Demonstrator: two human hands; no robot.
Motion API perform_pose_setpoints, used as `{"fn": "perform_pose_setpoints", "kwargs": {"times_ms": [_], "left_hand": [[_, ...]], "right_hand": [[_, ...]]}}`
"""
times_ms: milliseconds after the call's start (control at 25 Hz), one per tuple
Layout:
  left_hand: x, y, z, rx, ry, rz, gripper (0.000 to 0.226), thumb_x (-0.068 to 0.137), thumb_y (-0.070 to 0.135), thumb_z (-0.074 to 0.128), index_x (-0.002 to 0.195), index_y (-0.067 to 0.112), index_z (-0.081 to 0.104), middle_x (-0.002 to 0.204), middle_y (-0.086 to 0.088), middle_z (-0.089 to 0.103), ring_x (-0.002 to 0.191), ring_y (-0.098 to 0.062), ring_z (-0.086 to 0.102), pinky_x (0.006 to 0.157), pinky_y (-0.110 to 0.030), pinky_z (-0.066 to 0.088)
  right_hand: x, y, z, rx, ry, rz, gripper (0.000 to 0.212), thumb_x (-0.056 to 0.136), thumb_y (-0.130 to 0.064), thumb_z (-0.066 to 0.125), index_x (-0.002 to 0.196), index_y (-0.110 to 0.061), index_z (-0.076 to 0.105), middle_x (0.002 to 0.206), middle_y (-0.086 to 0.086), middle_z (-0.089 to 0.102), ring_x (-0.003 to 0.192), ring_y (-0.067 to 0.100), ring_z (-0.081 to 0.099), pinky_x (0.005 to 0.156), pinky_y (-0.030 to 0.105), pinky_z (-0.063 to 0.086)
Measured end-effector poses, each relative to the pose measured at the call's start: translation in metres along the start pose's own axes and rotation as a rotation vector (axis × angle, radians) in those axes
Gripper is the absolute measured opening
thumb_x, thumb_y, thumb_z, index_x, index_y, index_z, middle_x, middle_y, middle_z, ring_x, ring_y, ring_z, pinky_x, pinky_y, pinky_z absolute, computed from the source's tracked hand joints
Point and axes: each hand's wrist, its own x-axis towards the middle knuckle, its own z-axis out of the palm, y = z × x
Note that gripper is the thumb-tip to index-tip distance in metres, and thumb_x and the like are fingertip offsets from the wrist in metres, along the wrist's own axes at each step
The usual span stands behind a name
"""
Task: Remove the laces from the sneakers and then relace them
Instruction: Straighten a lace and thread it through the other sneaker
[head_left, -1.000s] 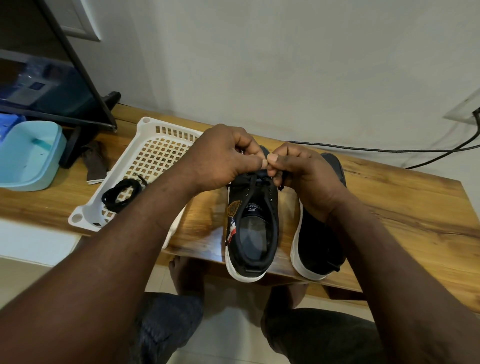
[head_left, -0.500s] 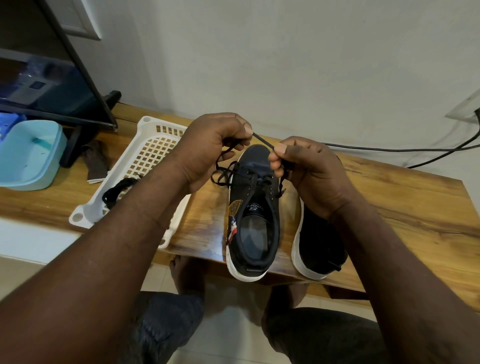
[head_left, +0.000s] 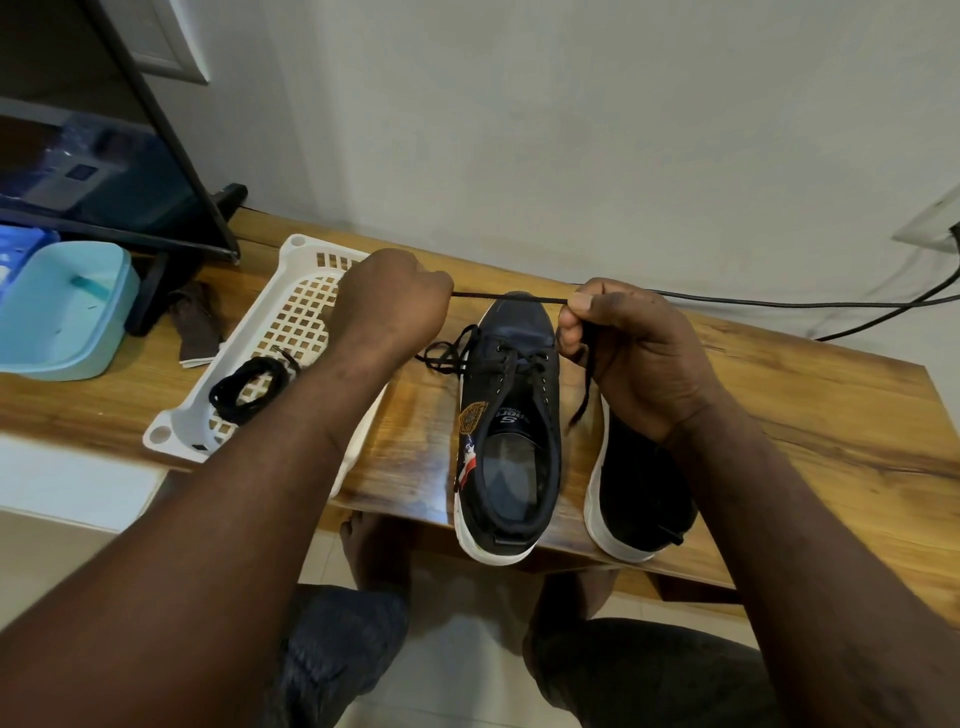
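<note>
The left hand and right hand, together over the sneaker a second ago, are now apart, each gripping the lace taut above its toe, likely pulling slack through the front eyelets.

Wooden table: partly laced sneaker, second sneaker, white basket, blue tub.

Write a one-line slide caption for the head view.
Left hand and right hand hold a black lace taut above a partly laced sneaker.
</note>
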Motion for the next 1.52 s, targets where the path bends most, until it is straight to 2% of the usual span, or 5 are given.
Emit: {"fn": "perform_pose_setpoints", "kwargs": {"times_ms": [280,600,1040,1280,1520], "left_hand": [[-0.012,-0.006,0.001,0.526,0.01,0.016,0.031,0.095,0.03,0.062,0.122,0.015,0.068,0.133,-0.01,0.058,0.126,-0.035,0.049,0.107,-0.058,0.036],[-0.038,0.026,0.016,-0.448,-0.424,0.365,0.022,0.107,0.026,0.058,0.095,0.015,0.072,0.084,0.007,0.073,0.08,-0.004,0.069,0.073,-0.023,0.053],[-0.01,-0.005,0.015,0.527,-0.163,0.213,0.026,0.103,0.048,0.057,0.091,0.025,0.061,0.117,-0.004,0.062,0.118,-0.034,0.055,0.101,-0.058,0.045],[-0.027,0.014,0.013,-0.343,-0.444,0.316,0.025,0.107,0.036,0.056,0.113,0.02,0.075,0.109,0.002,0.075,0.103,-0.016,0.071,0.092,-0.037,0.057],[-0.028,0.012,0.016,-0.443,-0.466,0.184,0.013,0.094,0.02,0.077,0.093,0.007,0.077,0.079,-0.004,0.078,0.073,-0.012,0.071,0.073,-0.026,0.058]], "right_hand": [[-0.001,-0.004,-0.004,0.102,0.02,-0.004,0.013,0.085,-0.014,0.057,0.074,-0.009,0.061,0.07,0.002,0.059,0.068,0.016,0.051,0.07,0.03,0.042],[0.001,0.002,-0.006,-0.133,0.056,0.032,0.015,0.086,-0.019,0.063,0.081,-0.007,0.071,0.074,0.005,0.065,0.067,0.012,0.055,0.065,0.023,0.045],[-0.002,-0.002,-0.011,-0.229,0.045,0.043,0.013,0.088,-0.021,0.068,0.08,-0.015,0.076,0.074,0.001,0.068,0.069,0.011,0.055,0.067,0.02,0.046],[-0.003,0.002,-0.007,-0.462,0.058,0.047,0.013,0.096,-0.013,0.071,0.085,-0.013,0.077,0.079,0.005,0.073,0.07,0.01,0.057,0.071,0.026,0.046],[-0.005,0.002,-0.009,-0.571,0.115,0.04,0.013,0.097,-0.008,0.068,0.09,0.0,0.076,0.076,0.005,0.074,0.061,0.004,0.06,0.061,0.016,0.046]]}}
